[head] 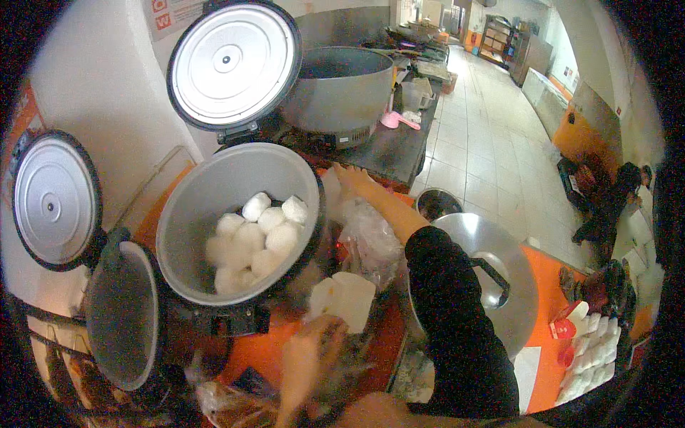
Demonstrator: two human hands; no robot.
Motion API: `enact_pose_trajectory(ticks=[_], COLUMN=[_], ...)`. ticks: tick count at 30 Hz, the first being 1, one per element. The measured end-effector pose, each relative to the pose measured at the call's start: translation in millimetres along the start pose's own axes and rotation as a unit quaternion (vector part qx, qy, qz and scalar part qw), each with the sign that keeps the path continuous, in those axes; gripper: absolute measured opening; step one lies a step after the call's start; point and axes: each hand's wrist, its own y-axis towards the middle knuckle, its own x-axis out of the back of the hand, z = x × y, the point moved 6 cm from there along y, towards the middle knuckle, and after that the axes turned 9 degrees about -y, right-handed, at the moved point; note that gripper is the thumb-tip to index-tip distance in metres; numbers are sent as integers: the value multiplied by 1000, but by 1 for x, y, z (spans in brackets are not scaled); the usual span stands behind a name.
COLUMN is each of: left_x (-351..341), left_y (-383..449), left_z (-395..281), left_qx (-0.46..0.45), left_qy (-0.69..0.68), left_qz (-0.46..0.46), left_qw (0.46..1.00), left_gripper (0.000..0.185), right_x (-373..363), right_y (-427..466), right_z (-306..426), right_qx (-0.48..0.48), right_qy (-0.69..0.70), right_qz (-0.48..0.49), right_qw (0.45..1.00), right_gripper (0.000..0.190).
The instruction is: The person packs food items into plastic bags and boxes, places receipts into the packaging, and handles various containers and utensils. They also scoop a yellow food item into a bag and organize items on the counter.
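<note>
My left hand, blurred by motion, is at the lower edge of a white square sheet with small stains, and its fingers seem to pinch it. My right hand, below a black sleeve, reaches across a crumpled clear plastic bag to the right of a large open rice cooker. Its fingertips meet something pale and see-through, and its grip is unclear. Several round white wrapped bundles lie in the cooker's pot, the nearer ones hazy.
Behind stand a raised cooker lid and a large metal pot; a pink scoop lies beside it. A second open cooker is at left. At right are a domed metal lid and rows of white wrapped bundles on an orange surface.
</note>
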Motion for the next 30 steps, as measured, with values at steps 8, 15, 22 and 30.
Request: enact_pose_trajectory(ticks=[8, 15, 22, 30], left_x=[0, -4, -23, 4], left_y=[15, 40, 96, 63], left_z=[-6, -25, -45, -49], left_qx=[78, -24, -122, -242], left_qy=[-117, -185, -216, -211], left_qz=[13, -49, -180, -383], left_qw=[990, 981, 952, 866], left_gripper=[15, 29, 110, 115], right_x=[10, 136, 267, 275], right_y=[-9, -66, -211, -288], right_z=[21, -2, 7, 80], right_qx=[3, 25, 220, 272], right_qy=[-14, 74, 213, 324], right_qz=[-74, -107, -139, -115], right_qw=[997, 991, 942, 899], right_gripper=[116, 120, 106, 96])
